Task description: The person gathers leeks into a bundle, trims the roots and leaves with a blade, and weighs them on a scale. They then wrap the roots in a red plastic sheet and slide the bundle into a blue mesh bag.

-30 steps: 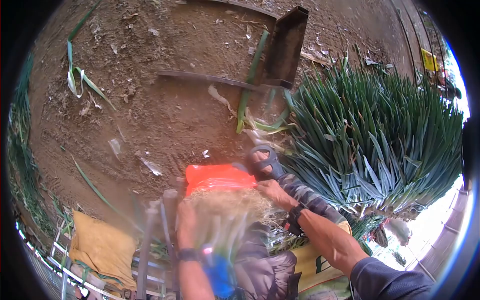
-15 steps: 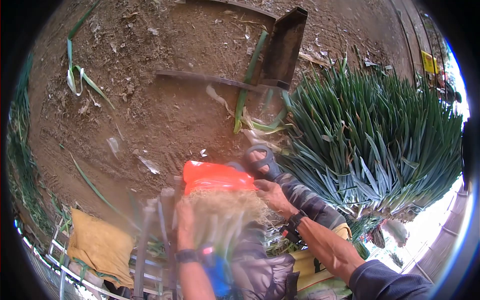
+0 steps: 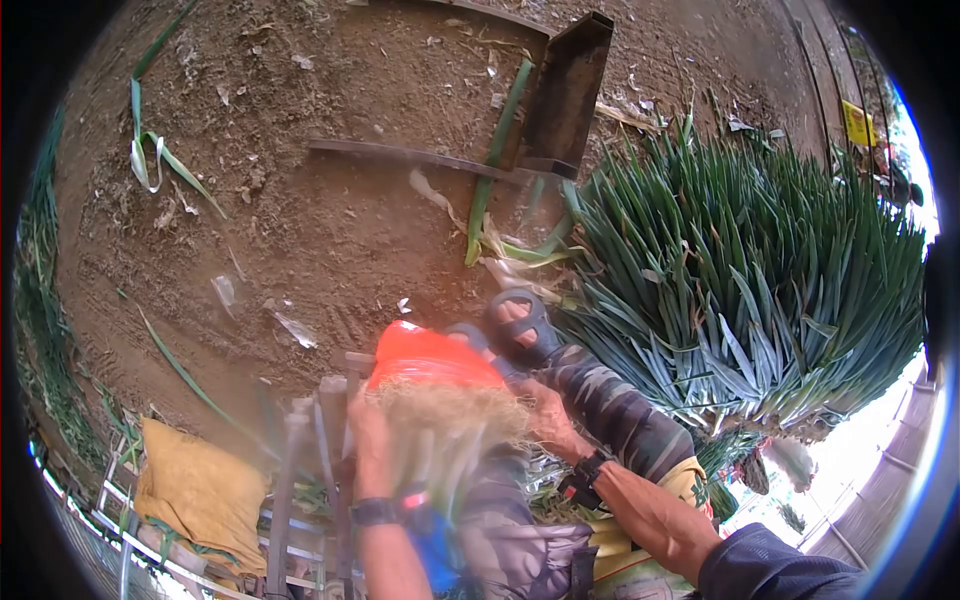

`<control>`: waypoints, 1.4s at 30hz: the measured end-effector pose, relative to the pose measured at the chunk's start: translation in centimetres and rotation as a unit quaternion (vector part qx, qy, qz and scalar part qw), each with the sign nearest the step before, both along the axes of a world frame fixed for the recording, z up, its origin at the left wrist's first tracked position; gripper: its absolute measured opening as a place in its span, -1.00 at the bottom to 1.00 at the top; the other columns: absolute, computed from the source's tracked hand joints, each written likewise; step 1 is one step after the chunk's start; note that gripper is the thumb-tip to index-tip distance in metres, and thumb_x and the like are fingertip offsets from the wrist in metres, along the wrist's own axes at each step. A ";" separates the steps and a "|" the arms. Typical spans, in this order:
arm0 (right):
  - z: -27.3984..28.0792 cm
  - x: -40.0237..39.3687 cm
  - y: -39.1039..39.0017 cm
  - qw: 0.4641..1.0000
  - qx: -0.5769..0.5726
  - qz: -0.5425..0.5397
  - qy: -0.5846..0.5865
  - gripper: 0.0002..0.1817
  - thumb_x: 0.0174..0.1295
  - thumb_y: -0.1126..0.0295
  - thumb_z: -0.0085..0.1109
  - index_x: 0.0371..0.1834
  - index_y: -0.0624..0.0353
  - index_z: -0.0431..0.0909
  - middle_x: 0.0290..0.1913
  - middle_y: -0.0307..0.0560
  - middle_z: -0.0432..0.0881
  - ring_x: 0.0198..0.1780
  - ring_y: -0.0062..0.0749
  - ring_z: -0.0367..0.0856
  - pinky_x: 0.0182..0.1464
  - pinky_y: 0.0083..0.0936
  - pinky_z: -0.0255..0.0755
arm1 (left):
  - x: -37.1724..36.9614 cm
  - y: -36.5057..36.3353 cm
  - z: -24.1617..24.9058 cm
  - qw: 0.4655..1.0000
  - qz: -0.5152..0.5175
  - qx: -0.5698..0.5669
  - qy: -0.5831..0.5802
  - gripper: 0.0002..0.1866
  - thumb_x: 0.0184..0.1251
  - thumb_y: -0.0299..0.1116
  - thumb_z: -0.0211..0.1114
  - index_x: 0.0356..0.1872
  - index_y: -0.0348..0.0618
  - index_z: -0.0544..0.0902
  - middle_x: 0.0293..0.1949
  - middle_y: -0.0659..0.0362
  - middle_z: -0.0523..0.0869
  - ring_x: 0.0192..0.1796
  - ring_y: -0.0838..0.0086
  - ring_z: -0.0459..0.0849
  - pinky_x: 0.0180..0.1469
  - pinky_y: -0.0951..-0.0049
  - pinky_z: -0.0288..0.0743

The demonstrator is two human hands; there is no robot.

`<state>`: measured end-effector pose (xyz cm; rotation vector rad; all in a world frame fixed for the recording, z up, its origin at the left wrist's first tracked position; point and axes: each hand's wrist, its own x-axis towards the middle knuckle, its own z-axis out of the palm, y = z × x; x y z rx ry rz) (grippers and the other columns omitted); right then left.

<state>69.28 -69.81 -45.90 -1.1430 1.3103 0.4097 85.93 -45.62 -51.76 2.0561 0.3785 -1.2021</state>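
Note:
A bunch of leeks [image 3: 432, 450] lies across my lap, its bushy straw-coloured roots [image 3: 450, 405] pointing away from me. Shiny red plastic, like a bag or sheet [image 3: 430, 358], sits against the root end. My left hand [image 3: 370, 430] is at the left side of the roots, fingers curled at the plastic's near left corner and partly hidden. On the right side, my right hand [image 3: 548, 415] has its fingers closed at the plastic's near right corner, beside the roots. The stalks are blurred in the lower middle of the view.
A large stack of leeks [image 3: 740, 280] stands on the right. An angled metal frame [image 3: 565, 95] lies on the dirt floor [image 3: 290, 210] ahead. A yellow cushion [image 3: 200, 495] rests at lower left beside a metal rack [image 3: 285, 500]. My sandalled foot [image 3: 525, 325] is just beyond the bag.
The red plastic has shifted and tilted slightly, its right edge drawn nearer to me. My right hand has moved down along the right side of the roots. My left hand stays nearly in place.

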 end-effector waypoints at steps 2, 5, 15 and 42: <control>-0.5 -0.4 0.3 1.000 0.006 -0.003 -0.023 -0.58 0.22 0.28 0.44 0.09 0.25 0.65 -0.09 0.03 0.75 -0.05 -0.38 0.67 0.05 -0.40 0.53 | 0.3 -2.6 2.2 0.997 0.072 0.003 0.008 -0.61 0.57 -0.39 -0.01 0.12 -0.41 0.70 -0.10 0.07 0.80 -0.07 0.38 0.71 0.00 0.37 0.59; 1.2 -3.9 2.8 0.999 0.047 0.008 -0.011 -0.57 0.24 0.29 0.43 0.14 0.21 0.65 -0.13 0.02 0.75 -0.10 -0.41 0.68 -0.01 -0.41 0.56 | 0.5 -4.1 3.7 0.991 0.133 -0.001 0.008 -0.63 0.55 -0.45 0.01 0.15 -0.38 0.70 -0.08 0.09 0.80 -0.07 0.41 0.72 -0.01 0.40 0.60; 1.7 -4.6 1.3 0.978 0.043 0.203 0.026 -0.52 0.25 0.40 0.26 0.27 0.19 0.54 -0.09 0.16 0.73 -0.11 -0.25 0.71 -0.01 -0.29 0.57 | -0.1 -3.3 3.2 0.996 0.066 0.028 -0.048 -0.65 0.55 -0.41 0.10 0.15 -0.41 0.70 -0.06 0.07 0.79 -0.07 0.44 0.71 -0.03 0.39 0.62; 3.2 -5.5 3.9 0.948 -0.135 0.250 -0.144 -0.71 0.18 0.26 0.41 -0.23 0.17 0.53 -0.34 0.06 0.57 -0.34 -0.04 0.56 -0.26 -0.19 0.47 | -0.4 -2.9 4.7 0.982 0.161 -0.095 0.007 -0.61 0.53 -0.32 0.25 0.27 -0.28 0.65 0.15 0.13 0.74 0.17 0.43 0.68 0.29 0.37 0.52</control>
